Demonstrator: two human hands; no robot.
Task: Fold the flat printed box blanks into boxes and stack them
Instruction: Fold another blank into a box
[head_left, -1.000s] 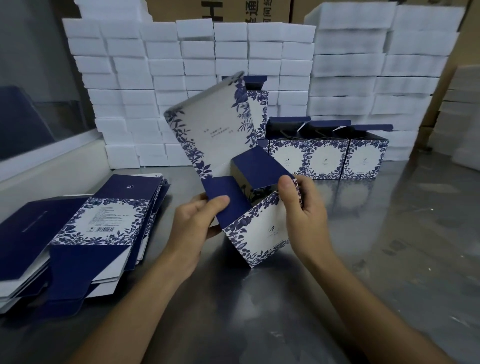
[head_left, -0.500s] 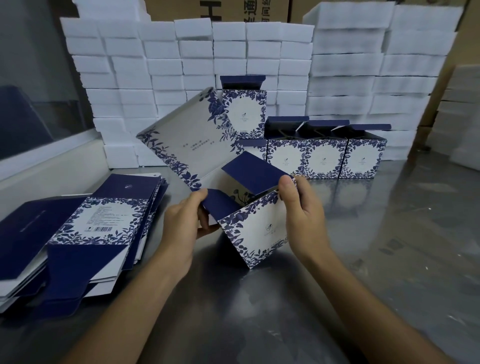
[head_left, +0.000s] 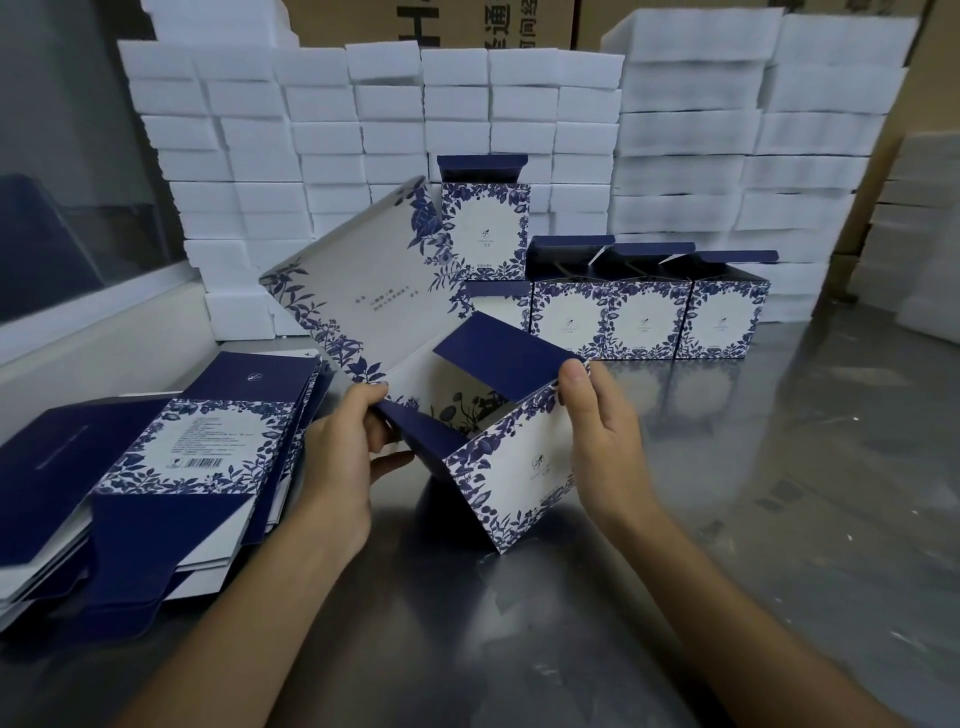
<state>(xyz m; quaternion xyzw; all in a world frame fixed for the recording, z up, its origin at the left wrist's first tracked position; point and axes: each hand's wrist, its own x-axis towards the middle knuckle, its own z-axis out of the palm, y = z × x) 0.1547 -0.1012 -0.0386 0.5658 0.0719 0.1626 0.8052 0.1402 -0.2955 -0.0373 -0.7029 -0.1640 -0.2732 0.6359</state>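
Between both hands (head_left: 467, 447), the half-folded box (head_left: 511, 467) shows small, unreadable print.

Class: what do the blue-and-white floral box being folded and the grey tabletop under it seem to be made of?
Blue-and-white floral box: printed card, matte; thin panels bent along creases.
Grey tabletop: probably stainless steel, brushed; it gives blurred reflections of the boxes.

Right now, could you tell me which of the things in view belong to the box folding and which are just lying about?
Part of the job:
- half-folded box, held by left hand and right hand
- pile of flat blanks
- folded boxes, one stacked on top

Just lying about:
- white foam blocks
- brown cartons
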